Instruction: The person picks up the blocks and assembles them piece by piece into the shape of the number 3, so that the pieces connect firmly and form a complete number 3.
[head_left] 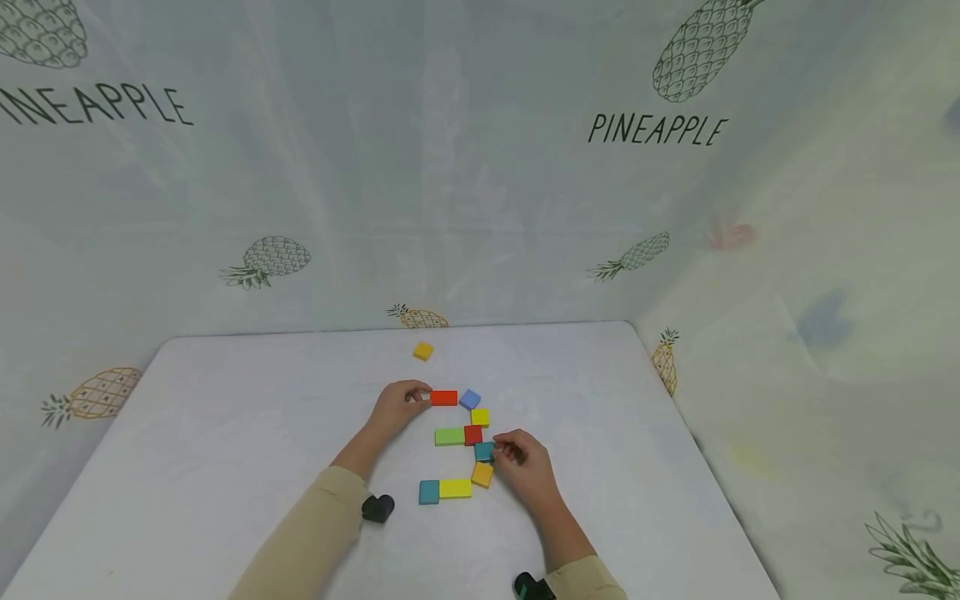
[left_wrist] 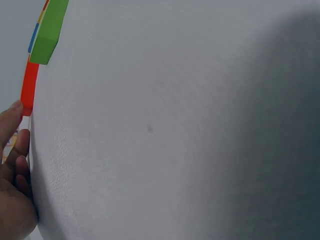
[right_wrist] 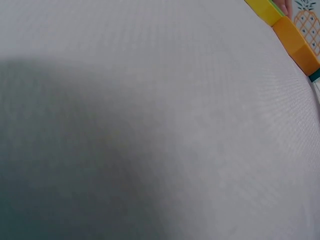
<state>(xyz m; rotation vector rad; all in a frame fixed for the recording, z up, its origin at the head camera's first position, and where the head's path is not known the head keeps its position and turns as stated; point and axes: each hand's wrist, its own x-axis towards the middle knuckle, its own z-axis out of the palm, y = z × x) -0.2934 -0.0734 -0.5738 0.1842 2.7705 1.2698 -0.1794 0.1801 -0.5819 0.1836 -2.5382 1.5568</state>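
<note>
In the head view, my left hand point(head_left: 397, 408) pinches the left end of a long red block point(head_left: 444, 398); its thumb also meets that red block point(left_wrist: 30, 90) in the left wrist view. My right hand point(head_left: 525, 467) has thumb and fingertips at the right edge of a teal block point(head_left: 483, 452). A blue block point(head_left: 470, 399), a yellow square point(head_left: 480, 417), a small red block point(head_left: 473, 435) and a green block point(head_left: 449, 437) lie between the hands. Below them sit an orange block point(head_left: 482, 475), a long yellow block point(head_left: 455, 488) and another teal block point(head_left: 429, 492). Together they form a 3-like shape.
A single yellow-orange block point(head_left: 423, 351) lies near the far edge of the white table point(head_left: 225, 467). A pineapple-printed curtain point(head_left: 450, 167) hangs behind the table and along its right side. Dark heart-shaped pieces point(head_left: 378, 508) show at both cuffs.
</note>
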